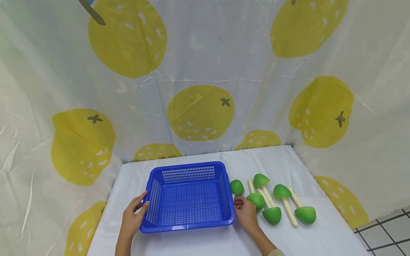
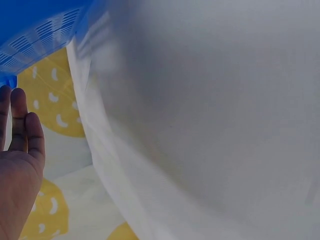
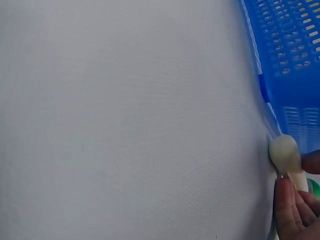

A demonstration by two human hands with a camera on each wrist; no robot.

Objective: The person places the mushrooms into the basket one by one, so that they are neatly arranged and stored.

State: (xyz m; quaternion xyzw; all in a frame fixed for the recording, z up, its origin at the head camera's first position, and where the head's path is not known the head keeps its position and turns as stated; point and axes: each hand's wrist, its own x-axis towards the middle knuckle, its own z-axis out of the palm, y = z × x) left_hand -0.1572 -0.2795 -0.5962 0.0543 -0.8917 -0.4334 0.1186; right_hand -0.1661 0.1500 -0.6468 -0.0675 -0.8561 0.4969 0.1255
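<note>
A blue plastic basket with slotted walls sits on the white-covered table, with nothing inside. My left hand holds its left rim, the thumb overlapping the edge; three fairly straight fingers show in the left wrist view. On the other side, just outside the right wall, my right hand pinches the pale stem of a toy mushroom with a green cap. Several more green-capped toy mushrooms with cream stems lie to the right of that hand.
White cloth covers the table. Behind and beside it hangs a pale curtain printed with yellow fruit. Beyond the table's right side, white tiles with dark lines show at the lower right.
</note>
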